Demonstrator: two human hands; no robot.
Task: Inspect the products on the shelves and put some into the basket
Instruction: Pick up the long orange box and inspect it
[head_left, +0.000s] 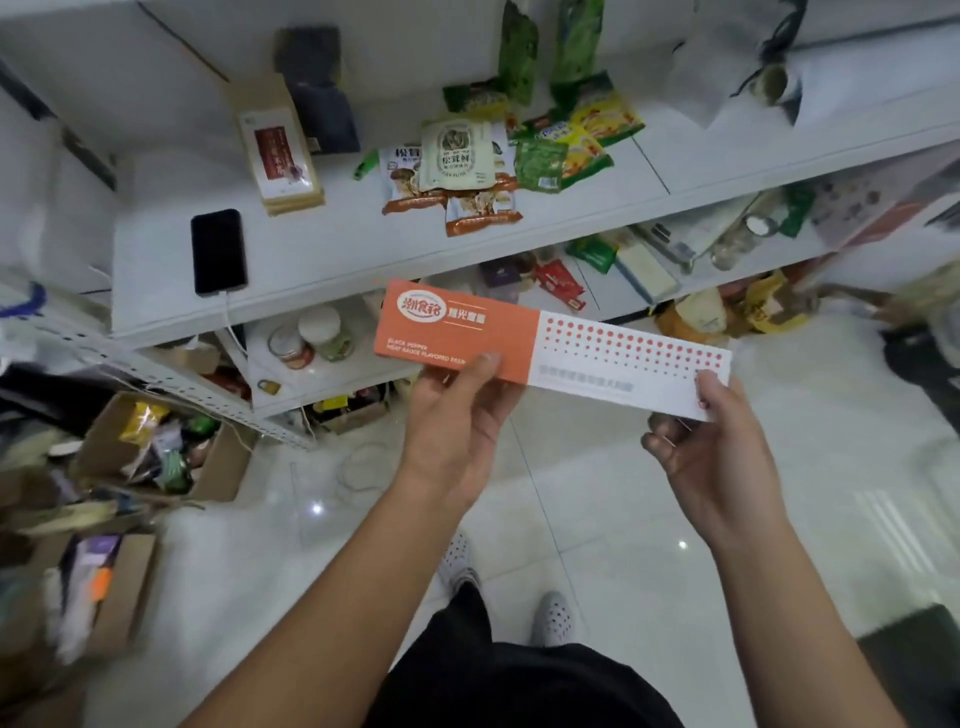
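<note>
Head view: pasta box (545, 348) spans both grips (level), left hand (457, 410), right hand (711, 441) pinching ends.

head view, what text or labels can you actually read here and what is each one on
"BLACK PEPPER" on the orange end of the long box, held by the left hand and right hand.
"MEAT SAUCE FLAVORED PAS..." below it; the thumb covers the rest.
Chinese logo and white characters on the same box: present, not clearly readable.
Grey line on the box's white half: blurred.
Mushroom packets on the shelf: Chinese print, too small.
</note>
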